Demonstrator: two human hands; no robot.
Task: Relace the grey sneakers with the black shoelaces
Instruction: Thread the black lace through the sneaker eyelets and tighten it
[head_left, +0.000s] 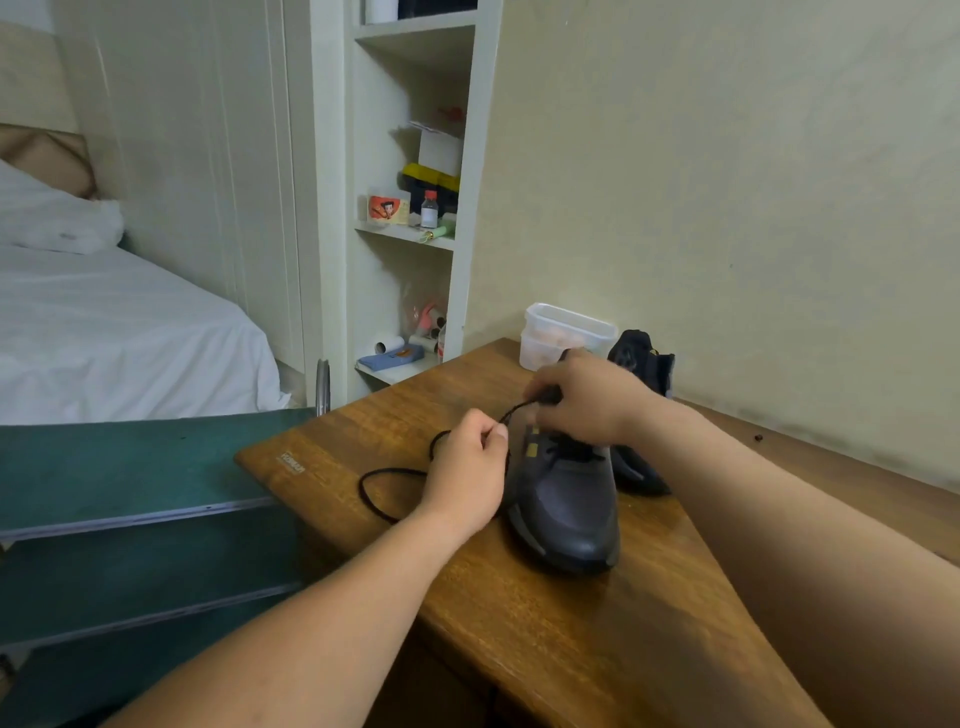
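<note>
Centre frame, on the wooden worktop (571, 623) | grey sneaker (566, 499) sits toe toward the lower edge, second sneaker (641, 358) just right of it | left hand (467, 473) pinches the black shoelace (384, 475), seemingly to keep it taut | right hand (582, 400) pinches the lace near the top eyelets, probably threading | slack loops at left.

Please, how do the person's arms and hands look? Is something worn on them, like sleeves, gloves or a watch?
Both arms are bare as far as the picture shows: no sleeve on the left forearm or the right forearm. The left hand and the right hand wear no glove. No watch, bracelet or ring is visible, though the fingers show only in part.
</note>
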